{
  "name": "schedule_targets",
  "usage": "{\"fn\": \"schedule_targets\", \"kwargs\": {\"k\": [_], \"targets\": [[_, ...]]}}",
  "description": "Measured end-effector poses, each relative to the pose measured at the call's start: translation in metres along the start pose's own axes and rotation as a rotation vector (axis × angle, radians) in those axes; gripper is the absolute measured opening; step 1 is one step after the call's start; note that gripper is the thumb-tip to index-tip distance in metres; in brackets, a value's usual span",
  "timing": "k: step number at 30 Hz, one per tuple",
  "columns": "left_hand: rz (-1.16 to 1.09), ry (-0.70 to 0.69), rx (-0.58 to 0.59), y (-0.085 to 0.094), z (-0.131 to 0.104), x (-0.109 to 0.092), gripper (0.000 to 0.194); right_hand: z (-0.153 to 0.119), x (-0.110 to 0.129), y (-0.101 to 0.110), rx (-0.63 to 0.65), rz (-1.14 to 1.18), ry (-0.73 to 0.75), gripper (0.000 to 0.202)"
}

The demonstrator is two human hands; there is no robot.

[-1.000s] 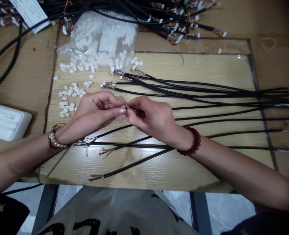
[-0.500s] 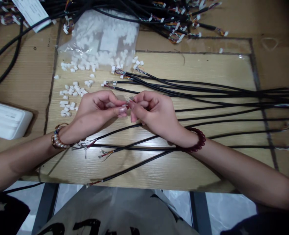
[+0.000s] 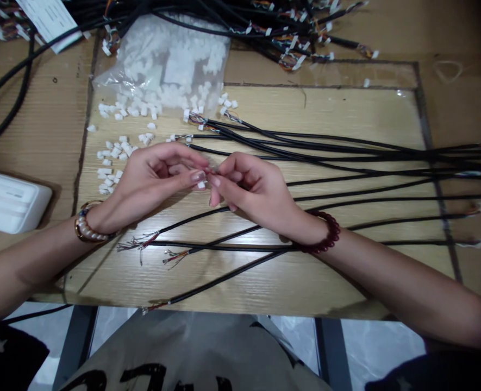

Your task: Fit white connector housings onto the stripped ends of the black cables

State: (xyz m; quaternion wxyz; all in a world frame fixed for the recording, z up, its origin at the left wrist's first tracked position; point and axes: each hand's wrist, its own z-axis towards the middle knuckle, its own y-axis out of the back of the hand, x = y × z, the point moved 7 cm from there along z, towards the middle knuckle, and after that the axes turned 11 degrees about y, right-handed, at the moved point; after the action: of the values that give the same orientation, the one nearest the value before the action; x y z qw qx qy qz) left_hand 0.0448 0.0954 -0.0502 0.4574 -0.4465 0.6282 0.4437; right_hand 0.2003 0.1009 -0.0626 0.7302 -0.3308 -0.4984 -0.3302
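Centre frame, the left hand (image 3: 152, 176) pinches a white connector (image 3: 201, 185); the right hand (image 3: 256, 187) pinches thin wires (image 3: 213, 170), mostly hidden.

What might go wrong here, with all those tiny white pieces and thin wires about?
The white connector at the thumb of the left hand could slip and get lost among the loose white connectors. The fanned-out wires near that hand might tangle if brushed. One cable ends at the near edge of the table, so clothing might catch its wires.
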Motion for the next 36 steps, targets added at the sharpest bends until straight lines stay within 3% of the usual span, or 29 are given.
{"fn": "schedule_targets", "kwargs": {"k": [6,9,14,19,25,31,36], "targets": [[0.082,-0.096,-0.008,0.0,-0.002,-0.004,0.011,0.002,0.003,0.003,-0.026,-0.004,0.066,0.029],[0.225,-0.243,-0.015,0.001,-0.007,-0.01,0.004,0.001,0.007,0.003,-0.015,-0.09,0.107,0.022],[0.542,-0.534,-0.036,-0.004,-0.016,-0.016,0.009,-0.003,0.011,0.0,0.028,-0.235,0.162,0.016],[0.605,-0.652,-0.08,-0.01,-0.022,-0.02,0.014,-0.003,0.011,-0.004,0.059,-0.34,0.203,0.01],[0.573,-0.56,-0.085,-0.012,-0.019,-0.019,0.008,-0.005,0.015,-0.003,0.059,-0.557,0.281,0.008],[0.476,-0.497,-0.076,-0.012,-0.018,-0.018,0.009,-0.011,0.026,-0.006,0.068,-0.83,0.457,0.012],[0.121,-0.132,0.018,-0.01,-0.007,-0.003,0.017,-0.011,0.024,-0.003,0.055,-0.894,0.438,0.017]]}}
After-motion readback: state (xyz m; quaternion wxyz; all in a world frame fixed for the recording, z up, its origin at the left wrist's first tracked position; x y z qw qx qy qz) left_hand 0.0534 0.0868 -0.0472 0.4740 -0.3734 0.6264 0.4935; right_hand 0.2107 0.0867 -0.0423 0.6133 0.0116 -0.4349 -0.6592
